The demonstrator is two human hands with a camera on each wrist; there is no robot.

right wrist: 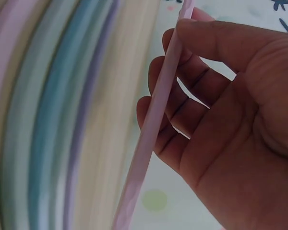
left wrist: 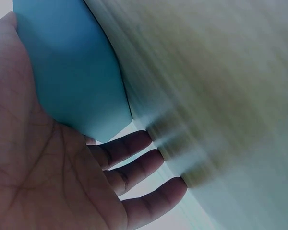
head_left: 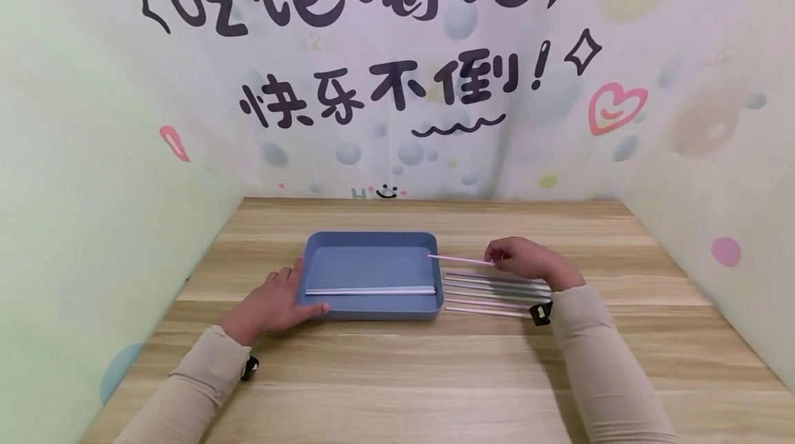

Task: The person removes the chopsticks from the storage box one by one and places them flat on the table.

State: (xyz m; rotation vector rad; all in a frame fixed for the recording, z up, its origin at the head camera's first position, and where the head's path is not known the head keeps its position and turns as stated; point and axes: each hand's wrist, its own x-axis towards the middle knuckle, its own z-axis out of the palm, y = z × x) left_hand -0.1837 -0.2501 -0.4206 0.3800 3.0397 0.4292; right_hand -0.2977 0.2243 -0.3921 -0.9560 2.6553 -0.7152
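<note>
A blue rectangular tray (head_left: 373,309) lies on the table, with a few pale sticks (head_left: 370,291) along its near side. My left hand (head_left: 273,299) rests against its left near corner, the thumb by the front rim. In the left wrist view, slightly bent fingers (left wrist: 151,203) touch the table beside the tray wall (left wrist: 77,62). Right of the tray, my right hand (head_left: 522,257) pinches a thin pink, straw-like stick (head_left: 462,260); its far end reaches the tray's right rim. The right wrist view shows this stick (right wrist: 151,120) between thumb and fingertips.
Several pastel sticks (head_left: 491,285) lie side by side on the wooden table (head_left: 397,375), right of the tray and below my right hand. A printed cloth wall (head_left: 385,154) stands behind the table, with pale walls at both sides.
</note>
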